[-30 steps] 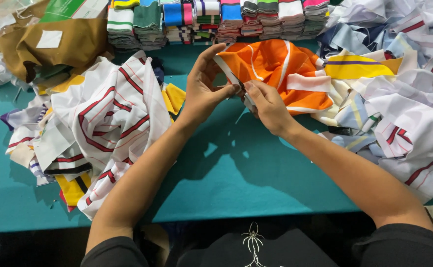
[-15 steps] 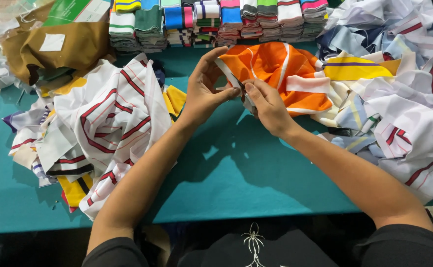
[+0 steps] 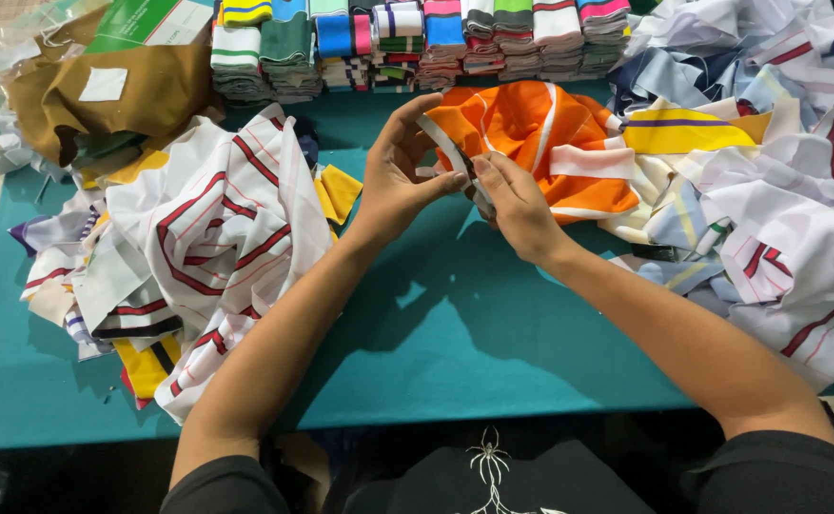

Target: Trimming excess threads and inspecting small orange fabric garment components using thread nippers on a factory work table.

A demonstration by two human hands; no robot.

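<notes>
Where hands (image 3: 400, 171) (image 3: 517, 205) meet, both pinch orange fabric (image 3: 521, 128).

Crumpled orange white-striped cloth (image 3: 521, 133), held

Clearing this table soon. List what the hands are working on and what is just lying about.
In hand:
left hand
right hand
orange fabric piece

Lying about:
red-striped white pile
stacked folded strips
brown bag
mixed pile, right
teal table
</notes>
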